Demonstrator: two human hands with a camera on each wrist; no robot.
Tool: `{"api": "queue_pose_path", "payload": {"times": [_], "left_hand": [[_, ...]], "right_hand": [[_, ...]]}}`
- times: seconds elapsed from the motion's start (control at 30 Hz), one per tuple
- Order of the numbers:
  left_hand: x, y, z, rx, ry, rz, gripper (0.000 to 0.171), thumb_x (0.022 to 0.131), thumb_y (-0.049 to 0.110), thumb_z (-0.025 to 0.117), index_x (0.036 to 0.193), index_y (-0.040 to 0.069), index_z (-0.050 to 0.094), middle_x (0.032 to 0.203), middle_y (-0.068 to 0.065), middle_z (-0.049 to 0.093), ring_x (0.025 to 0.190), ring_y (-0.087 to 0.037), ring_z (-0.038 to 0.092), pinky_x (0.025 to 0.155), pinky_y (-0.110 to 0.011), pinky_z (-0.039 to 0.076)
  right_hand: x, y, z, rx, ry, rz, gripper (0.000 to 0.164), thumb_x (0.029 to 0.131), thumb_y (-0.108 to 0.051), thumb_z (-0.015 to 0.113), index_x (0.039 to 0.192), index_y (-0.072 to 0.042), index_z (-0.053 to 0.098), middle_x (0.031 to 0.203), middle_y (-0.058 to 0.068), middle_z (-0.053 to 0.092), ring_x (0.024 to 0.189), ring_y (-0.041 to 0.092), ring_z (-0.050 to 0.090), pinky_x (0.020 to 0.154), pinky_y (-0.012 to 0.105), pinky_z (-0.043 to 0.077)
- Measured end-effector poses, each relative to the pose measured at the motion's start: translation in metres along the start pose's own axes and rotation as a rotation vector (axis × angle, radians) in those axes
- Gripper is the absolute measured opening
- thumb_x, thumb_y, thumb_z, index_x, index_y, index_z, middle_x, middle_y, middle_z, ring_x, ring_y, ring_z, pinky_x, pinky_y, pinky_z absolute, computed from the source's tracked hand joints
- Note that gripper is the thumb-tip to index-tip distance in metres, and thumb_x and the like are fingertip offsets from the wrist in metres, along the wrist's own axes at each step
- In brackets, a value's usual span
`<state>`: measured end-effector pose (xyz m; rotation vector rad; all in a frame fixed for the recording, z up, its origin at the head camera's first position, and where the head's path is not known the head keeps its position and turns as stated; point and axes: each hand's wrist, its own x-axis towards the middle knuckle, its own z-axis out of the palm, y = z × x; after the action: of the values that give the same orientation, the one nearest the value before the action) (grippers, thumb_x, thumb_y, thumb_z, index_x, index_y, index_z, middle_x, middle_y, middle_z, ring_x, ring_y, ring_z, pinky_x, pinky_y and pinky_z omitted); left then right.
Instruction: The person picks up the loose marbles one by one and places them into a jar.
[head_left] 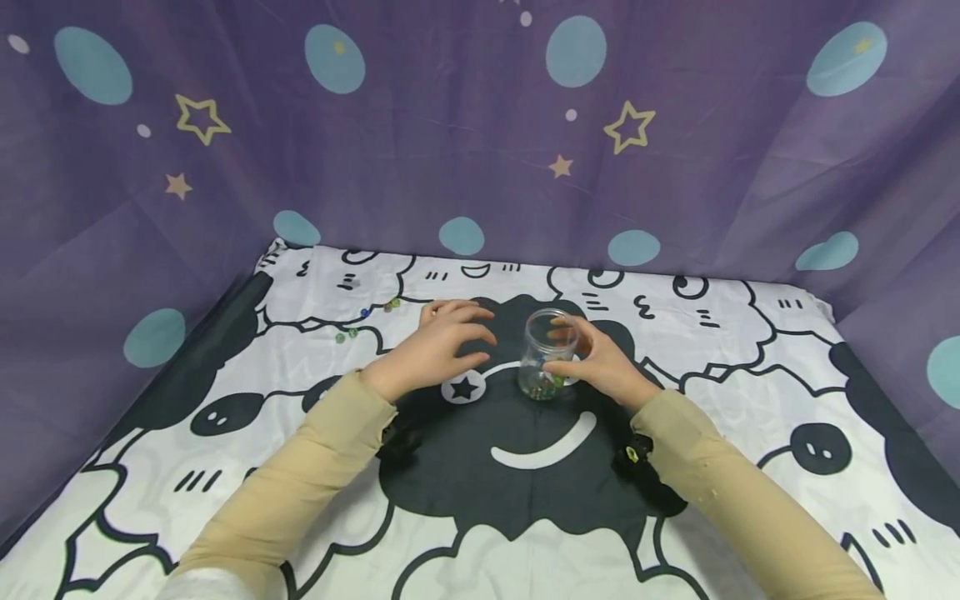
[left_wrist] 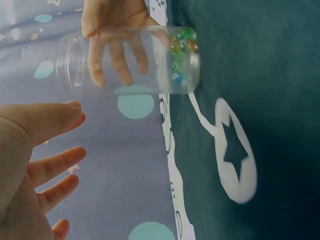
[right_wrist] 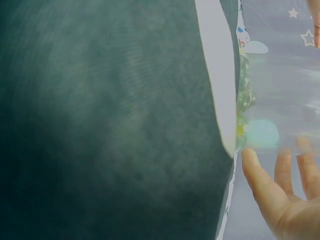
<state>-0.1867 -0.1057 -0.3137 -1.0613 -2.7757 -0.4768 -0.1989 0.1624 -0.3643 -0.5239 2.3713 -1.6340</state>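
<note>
A clear jar (head_left: 543, 350) stands upright on the dark part of the printed cloth, and several coloured marbles (head_left: 542, 388) lie in its bottom. My right hand (head_left: 600, 367) holds the jar from the right, the thumb at its near side and the fingers behind, seen through the wall in the left wrist view. To the left of the jar is my left hand (head_left: 442, 342), its fingers spread and loosely bent, with nothing in them and a gap to the jar. In the right wrist view, green and yellow marbles (right_wrist: 243, 100) show in the jar's base.
Several loose marbles lie on the cloth beyond the left hand: green ones (head_left: 347, 335), a blue one (head_left: 365, 312) and yellowish ones (head_left: 392, 305). The printed cloth (head_left: 450, 550) covers the table. A purple curtain (head_left: 465, 133) hangs behind and at the sides.
</note>
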Motion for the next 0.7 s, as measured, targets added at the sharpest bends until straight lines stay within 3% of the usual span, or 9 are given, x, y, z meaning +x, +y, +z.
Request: {"api": "queue_pose_path", "payload": {"times": [0.7], "left_hand": [[-0.025,-0.025,0.000,0.005,-0.016,-0.053,0.018,0.086,0.020,0.071,0.103,0.019,0.070,0.134,-0.010,0.053,0.131,-0.032,0.038,0.105,-0.058,0.017]], "right_hand": [[-0.001,-0.001,0.000,0.006,0.004,-0.014,0.074,0.082,-0.017,0.074,0.144,-0.013,0.035,0.142,0.012,0.043,0.126,0.034,0.045,0.094,0.045,0.046]]}}
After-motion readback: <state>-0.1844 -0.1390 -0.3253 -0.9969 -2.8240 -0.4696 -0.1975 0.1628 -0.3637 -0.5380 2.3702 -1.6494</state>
